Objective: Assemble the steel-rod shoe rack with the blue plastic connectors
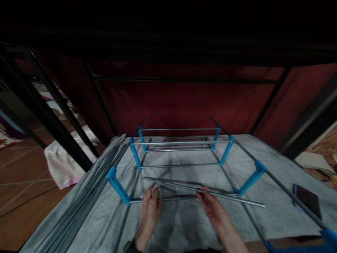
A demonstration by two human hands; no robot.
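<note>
A loose grey metal rod (247,201) lies slanted across the near end of a frame made of grey rods and blue plastic connectors (119,185). My right hand (214,208) pinches this rod between thumb and fingers, right of its middle. My left hand (150,209) is beside the rod's left part, fingers stretched out and slightly apart. It covers part of the frame's near lower crossbar (181,198); whether it touches that bar I cannot tell. Farther back, several crossbars (181,143) join blue connectors (226,150) on the left and right sides.
A bundle of long grey rods (86,196) lies along the left on a grey blanket (265,151). A dark phone (306,200) rests at the right. Black posts (47,105) stand left, with red cloth (179,102) behind. A striped cloth (63,161) lies on the tiled floor (21,175).
</note>
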